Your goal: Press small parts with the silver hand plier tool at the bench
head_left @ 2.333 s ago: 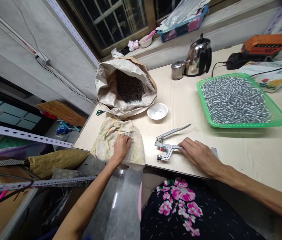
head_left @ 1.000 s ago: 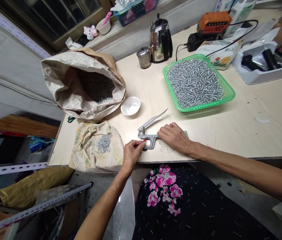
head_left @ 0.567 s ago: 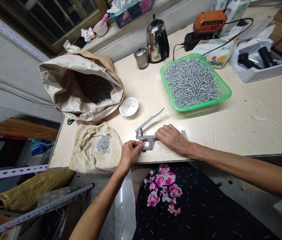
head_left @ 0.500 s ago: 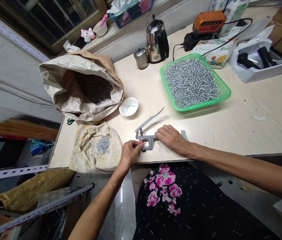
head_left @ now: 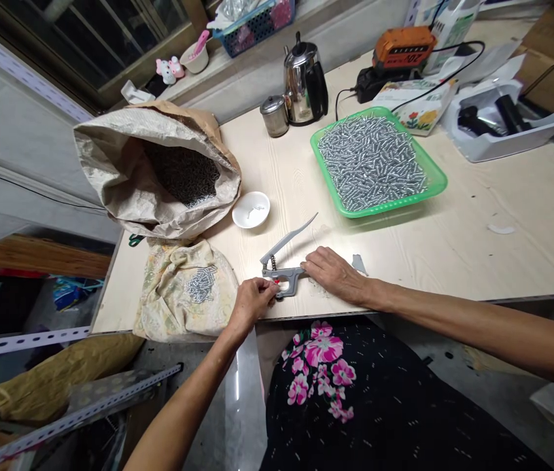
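Observation:
A pair of grey hand-press pliers (head_left: 292, 282) lies on the table near its front edge, with a spring at the hinge and one lever handle (head_left: 289, 238) raised. My right hand (head_left: 333, 275) is closed around the other handle and rests on the tabletop. At the jaws, close to a small red part (head_left: 277, 281), my left hand (head_left: 253, 299) has thumb and fingertips pinched together. What they hold is too small and hidden to make out. Left of that hand, a pile of small silver metal pieces (head_left: 201, 284) lies on a patterned cloth (head_left: 159, 314).
A white bowl (head_left: 241, 221) with a few small pieces stands behind the pliers. A green tray (head_left: 438, 180) heaped with silver pieces is at the back right. An open sack (head_left: 110, 163) of dark pieces leans at the left. A kettle (head_left: 296, 85) stands against the wall.
The camera view has shifted slightly. Both hands keep nearly the same place at the pliers, my left fingertips still at the jaws. The raised lever has not been pressed down.

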### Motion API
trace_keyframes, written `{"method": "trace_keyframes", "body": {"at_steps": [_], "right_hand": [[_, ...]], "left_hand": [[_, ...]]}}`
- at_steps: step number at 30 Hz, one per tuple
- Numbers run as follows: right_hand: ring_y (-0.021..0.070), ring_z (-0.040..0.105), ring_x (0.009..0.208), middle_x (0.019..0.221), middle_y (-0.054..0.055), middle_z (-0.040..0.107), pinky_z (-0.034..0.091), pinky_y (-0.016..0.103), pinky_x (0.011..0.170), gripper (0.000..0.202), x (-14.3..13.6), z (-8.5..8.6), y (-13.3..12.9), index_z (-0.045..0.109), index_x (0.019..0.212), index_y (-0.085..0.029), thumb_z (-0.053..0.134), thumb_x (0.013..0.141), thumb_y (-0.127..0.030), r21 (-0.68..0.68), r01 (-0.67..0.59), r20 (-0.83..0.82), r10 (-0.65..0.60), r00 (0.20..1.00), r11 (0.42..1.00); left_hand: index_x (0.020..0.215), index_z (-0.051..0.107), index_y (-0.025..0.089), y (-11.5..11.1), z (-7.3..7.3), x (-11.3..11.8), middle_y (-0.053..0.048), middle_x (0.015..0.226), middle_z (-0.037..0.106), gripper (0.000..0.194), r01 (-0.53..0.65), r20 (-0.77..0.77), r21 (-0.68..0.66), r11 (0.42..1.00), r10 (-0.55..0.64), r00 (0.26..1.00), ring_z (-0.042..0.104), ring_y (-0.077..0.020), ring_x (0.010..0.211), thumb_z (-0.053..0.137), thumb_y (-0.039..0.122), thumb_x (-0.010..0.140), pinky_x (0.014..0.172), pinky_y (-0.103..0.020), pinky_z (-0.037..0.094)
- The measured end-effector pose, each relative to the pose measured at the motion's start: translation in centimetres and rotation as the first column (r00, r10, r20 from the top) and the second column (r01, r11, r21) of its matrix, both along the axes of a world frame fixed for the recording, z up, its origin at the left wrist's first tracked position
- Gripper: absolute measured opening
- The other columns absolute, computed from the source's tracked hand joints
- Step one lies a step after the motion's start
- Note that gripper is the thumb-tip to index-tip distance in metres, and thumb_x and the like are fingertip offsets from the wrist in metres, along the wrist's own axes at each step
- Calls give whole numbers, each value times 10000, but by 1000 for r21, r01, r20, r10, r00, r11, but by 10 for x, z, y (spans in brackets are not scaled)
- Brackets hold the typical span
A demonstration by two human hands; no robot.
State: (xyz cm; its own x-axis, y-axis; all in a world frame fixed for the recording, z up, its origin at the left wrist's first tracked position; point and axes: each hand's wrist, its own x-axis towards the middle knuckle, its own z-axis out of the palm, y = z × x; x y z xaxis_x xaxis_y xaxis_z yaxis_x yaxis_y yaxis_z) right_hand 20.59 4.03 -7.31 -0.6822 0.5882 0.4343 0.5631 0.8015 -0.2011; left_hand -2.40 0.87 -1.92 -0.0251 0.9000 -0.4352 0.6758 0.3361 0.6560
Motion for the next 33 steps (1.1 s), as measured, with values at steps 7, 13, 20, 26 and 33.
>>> {"method": "trace_keyframes", "body": {"at_steps": [7,13,20,26,33], "right_hand": [[214,387,839,873,62,543,278,339,729,201,-2,-4,2,579,909,-154,400,1000,-153,-34,12,21,-11,1000,999],[217,420,868,884,59,581,283,338,736,173,-1,1,8,591,890,-173,460,988,-227,-110,17,56,-11,998,994],[357,341,1310,1447,197,410,320,508,1018,748,13,15,31,407,1387,-147,703,810,-521,-193,0,37,7,999,981],[359,451,1198,1300,174,535,319,554,1033,908,11,22,64,440,1352,-149,793,651,-606,-218,-110,161,147,976,970],[262,489,910,994,108,590,415,396,822,559,7,42,66,601,980,-151,818,656,-551,-224,-86,272,147,951,971]], "left_hand": [[653,649,135,0,0,4,-10,512,632,208,-143,162,-176,974,172,972,578,-117,469,747,310,706,525,-224,469],[706,635,121,0,10,6,33,408,544,315,-211,172,-402,891,300,938,486,-78,360,815,377,668,414,-187,407],[670,626,126,5,10,2,45,401,522,371,-160,175,-443,882,260,950,457,-61,352,845,421,615,399,-179,406],[667,636,129,4,10,4,50,415,515,388,-158,184,-432,888,258,948,445,-54,361,854,440,590,405,-181,401],[680,636,140,2,12,3,48,432,502,356,-137,139,-428,894,215,967,444,-79,391,809,449,640,454,-224,415]]}}
